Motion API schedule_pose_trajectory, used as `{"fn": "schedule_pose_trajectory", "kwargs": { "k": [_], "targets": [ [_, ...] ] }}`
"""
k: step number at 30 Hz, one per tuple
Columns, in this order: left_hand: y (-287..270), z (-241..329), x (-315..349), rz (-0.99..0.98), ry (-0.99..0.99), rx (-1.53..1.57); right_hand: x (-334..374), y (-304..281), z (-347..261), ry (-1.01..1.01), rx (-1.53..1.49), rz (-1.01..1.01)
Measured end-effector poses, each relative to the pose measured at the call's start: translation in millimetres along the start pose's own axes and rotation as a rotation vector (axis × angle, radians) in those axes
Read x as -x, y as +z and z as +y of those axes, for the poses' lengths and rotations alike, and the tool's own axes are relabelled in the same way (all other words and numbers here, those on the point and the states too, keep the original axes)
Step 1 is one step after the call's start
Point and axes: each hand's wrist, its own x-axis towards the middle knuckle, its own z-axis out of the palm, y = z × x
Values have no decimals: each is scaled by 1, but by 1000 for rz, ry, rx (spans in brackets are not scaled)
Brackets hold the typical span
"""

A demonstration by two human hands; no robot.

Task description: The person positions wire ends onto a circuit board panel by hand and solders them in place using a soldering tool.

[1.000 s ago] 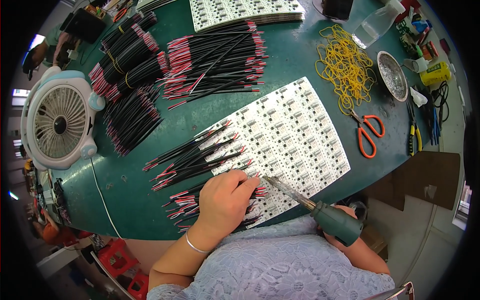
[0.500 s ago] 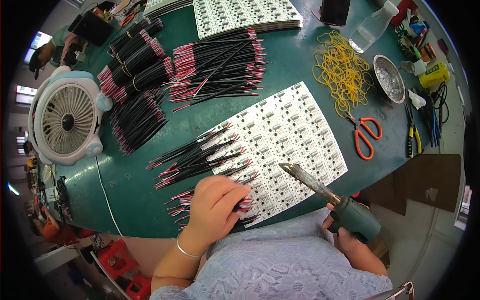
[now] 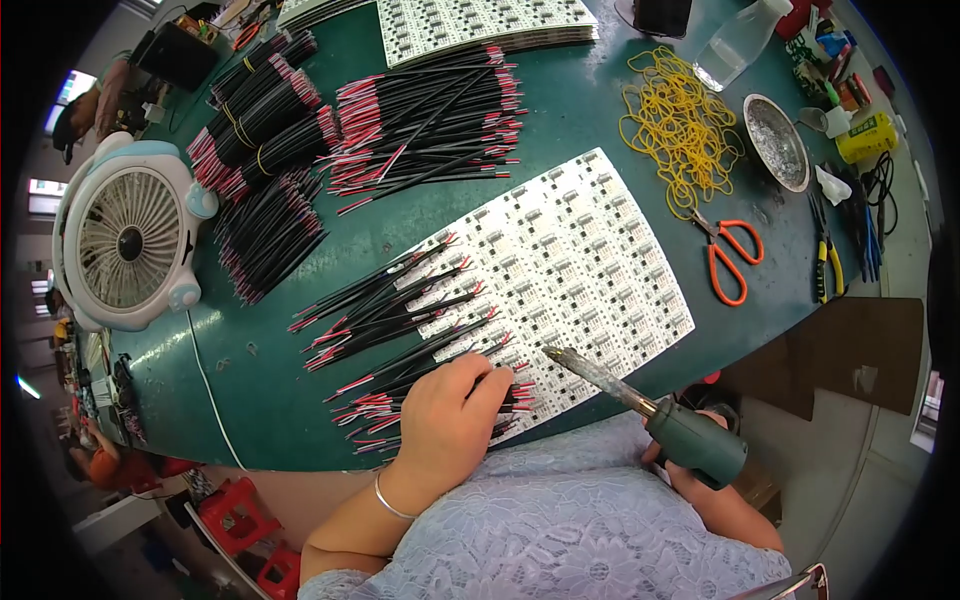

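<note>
My left hand, a silver bangle on its wrist, is closed over the black wires at the near end of the white circuit board sheet. Its fingertips pinch among stripped red and white wire ends, and the hand hides most of what they grip. Rows of black wires lie with one end on the sheet's left side. In my right hand is a soldering iron with a dark green handle. Its tip hovers over the sheet, just right of the wires, and I cannot tell whether it touches.
Bundled black wires and a loose wire pile lie farther back, before stacked board sheets. A fan stands left. Yellow rubber bands, orange-handled scissors, a metal bowl and a bottle are at right.
My left hand has moved slightly right and down, settling on the wires. The soldering iron has shifted a little left and its tip down. The whole view has shifted slightly.
</note>
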Motion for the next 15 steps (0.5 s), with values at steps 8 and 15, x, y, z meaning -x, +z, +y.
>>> {"fn": "schedule_pose_trajectory", "kwargs": {
  "k": [8, 15],
  "targets": [
    [3, 1, 1, -93, 15, -82, -4, 8, 5, -45, 293, 1],
    [2, 0, -1, -85, 24, -72, -10, 10, 5, -143, 298, 15]
  ]
}}
